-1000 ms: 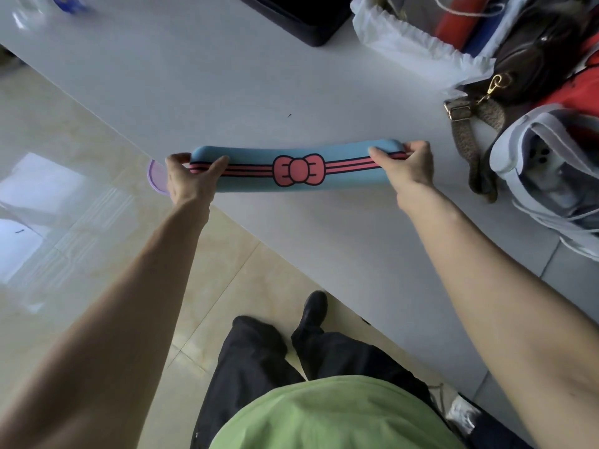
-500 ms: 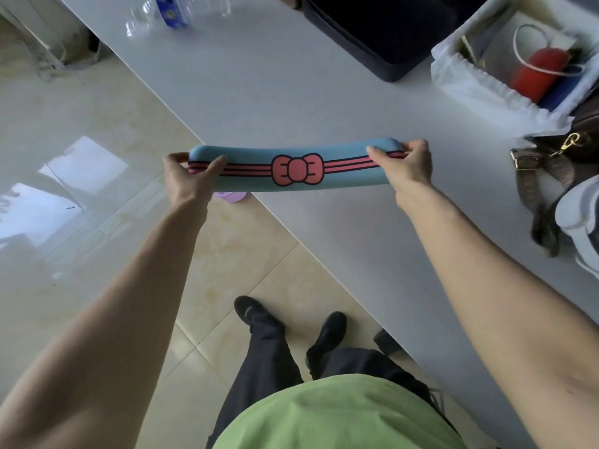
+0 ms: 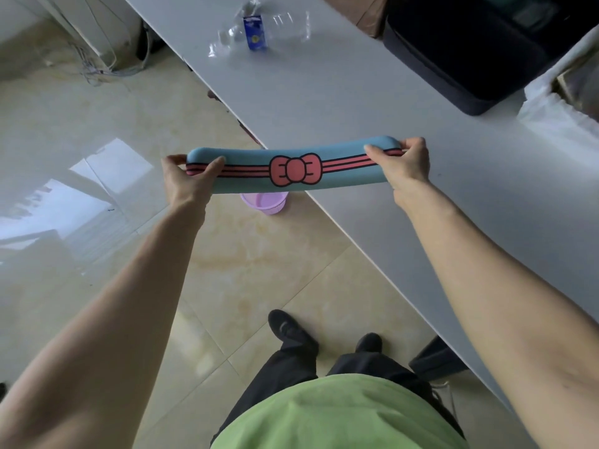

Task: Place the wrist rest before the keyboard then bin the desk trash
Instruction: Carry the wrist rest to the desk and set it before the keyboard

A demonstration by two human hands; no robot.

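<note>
I hold a long blue wrist rest [image 3: 246, 181] with red stripes and a pink bow level in the air, across the front edge of the white desk [image 3: 372, 102]. My left hand [image 3: 186, 179] grips its left end over the floor. My right hand [image 3: 406, 163] pinches its right end above the desk. A crushed clear plastic bottle with a blue label [image 3: 256, 32] lies on the desk's far part. A small lilac bin [image 3: 265, 202] stands on the floor beside the desk edge, partly hidden behind the wrist rest. No keyboard is in sight.
A black case [image 3: 470, 53] sits at the desk's back right. A white fabric-lined basket [image 3: 557, 115] is at the right edge. Cables [image 3: 97, 66] lie on the tiled floor at the far left. My feet stand close to the desk.
The view has swung left along the desk: the bags have left the frame, the bottle has come into fuller view, and the lilac bin now shows below the wrist rest. My grip is unchanged.
</note>
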